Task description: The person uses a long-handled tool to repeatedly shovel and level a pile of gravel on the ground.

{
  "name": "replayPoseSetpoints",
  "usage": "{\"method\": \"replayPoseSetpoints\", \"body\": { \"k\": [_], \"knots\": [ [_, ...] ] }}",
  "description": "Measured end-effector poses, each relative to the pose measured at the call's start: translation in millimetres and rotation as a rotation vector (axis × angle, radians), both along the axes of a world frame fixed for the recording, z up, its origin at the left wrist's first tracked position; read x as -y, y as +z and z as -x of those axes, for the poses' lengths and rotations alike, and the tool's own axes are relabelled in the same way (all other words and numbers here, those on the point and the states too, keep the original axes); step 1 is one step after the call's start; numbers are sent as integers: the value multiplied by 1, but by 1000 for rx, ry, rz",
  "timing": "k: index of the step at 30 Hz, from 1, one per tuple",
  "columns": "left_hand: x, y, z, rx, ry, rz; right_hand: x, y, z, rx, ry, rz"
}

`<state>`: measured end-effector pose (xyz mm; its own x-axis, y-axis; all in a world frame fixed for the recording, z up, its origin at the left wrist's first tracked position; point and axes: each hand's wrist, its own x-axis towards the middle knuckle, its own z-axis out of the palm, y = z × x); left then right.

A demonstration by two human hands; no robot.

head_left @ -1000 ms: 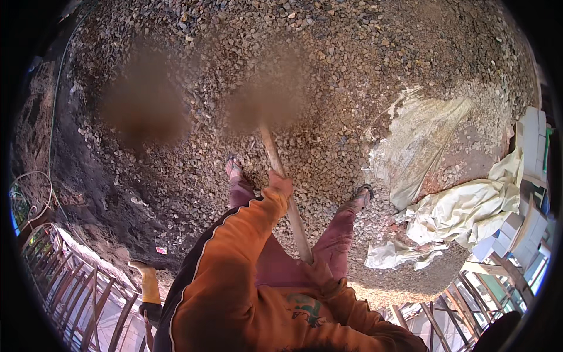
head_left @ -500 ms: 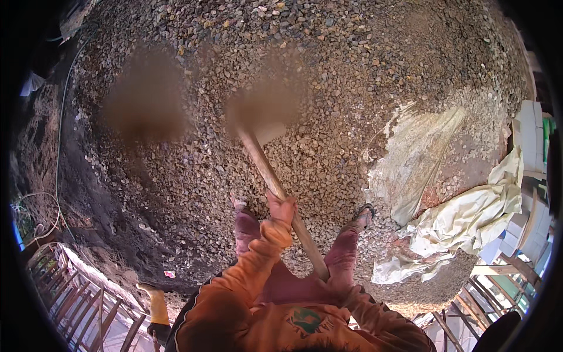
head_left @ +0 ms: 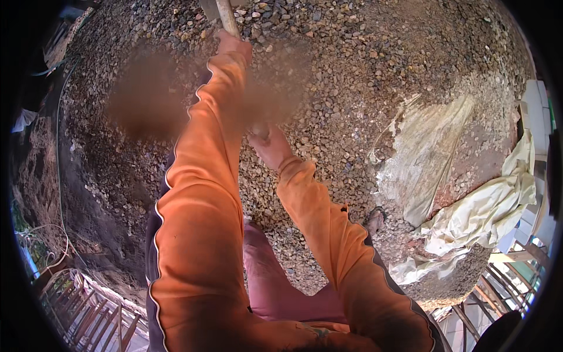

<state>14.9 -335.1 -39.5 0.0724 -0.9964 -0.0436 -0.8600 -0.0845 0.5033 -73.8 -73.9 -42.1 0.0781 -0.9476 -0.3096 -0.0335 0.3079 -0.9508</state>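
Both of my arms, in orange sleeves, stretch forward over a bed of loose gravel (head_left: pixel 334 123). My left hand (head_left: pixel 236 48) is closed round the wooden handle of a shovel (head_left: pixel 227 19), close below its grey metal blade, which is partly cut off by the top edge. Nearer to me, my right hand (head_left: pixel 271 148) is closed round the rear end of the same handle. The left forearm and a brown blur hide the handle's middle. Two brown blurred patches cover part of the picture around the hands.
Pale, dirty sheeting (head_left: pixel 431 155) lies on the gravel at right, beside a crumpled cream sheet (head_left: pixel 484 211). Dark soil and a thin hose (head_left: pixel 58 135) run along the left. Wooden slats (head_left: pixel 97 314) stand at the lower left. My sandalled right foot (head_left: pixel 376 218) rests on stones.
Both hands have pushed the shovel forward and away from me. The right hand came up from my lap; the left moved far ahead. My left arm now covers the yellow thing at lower left.
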Motion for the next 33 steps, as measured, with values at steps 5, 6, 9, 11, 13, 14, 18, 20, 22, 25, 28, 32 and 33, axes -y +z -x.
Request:
{"method": "replayPoseSetpoints", "body": {
  "k": [5, 6, 9, 11, 13, 14, 18, 20, 22, 25, 28, 32, 33],
  "knots": [
    [-57, 16, 68, -192, 209, -44, -40, 27, 33, 257, -143, -309],
    [-73, 13, 67, -292, 232, -142, -51, 29, 37, 55, -94, -321],
    [-102, 14, 72, -316, 225, -246, -85, 17, 52, 29, -70, -329],
    [-131, 6, 82, -225, 226, -278, -111, 34, 53, 270, -117, -465],
    [-159, 3, 101, -169, 205, -311, -133, 47, 57, 432, -232, -517],
    [-174, 7, 103, -199, 199, -400, -147, 54, 61, 390, -207, -546],
    [-250, 3, 115, -226, 211, -459, -214, 70, 76, 412, -193, -618],
    [-292, 10, 141, -252, 184, -579, -259, 82, 93, 374, -235, -670],
    [-351, 0, 149, -323, 201, -654, -303, 102, 111, 212, -138, -775],
    [-468, -23, 138, -504, 328, -951, -346, 195, 136, -109, 101, -942],
    [-628, -11, 154, -633, 466, -1196, -388, 243, 159, -328, 165, -1034],
    [-743, 17, 139, -622, 319, -1523, -433, 253, 176, -402, 239, -1128],
    [-744, 35, 140, -620, 313, -1526, -442, 259, 178, -415, 246, -1150]
  ]
}}
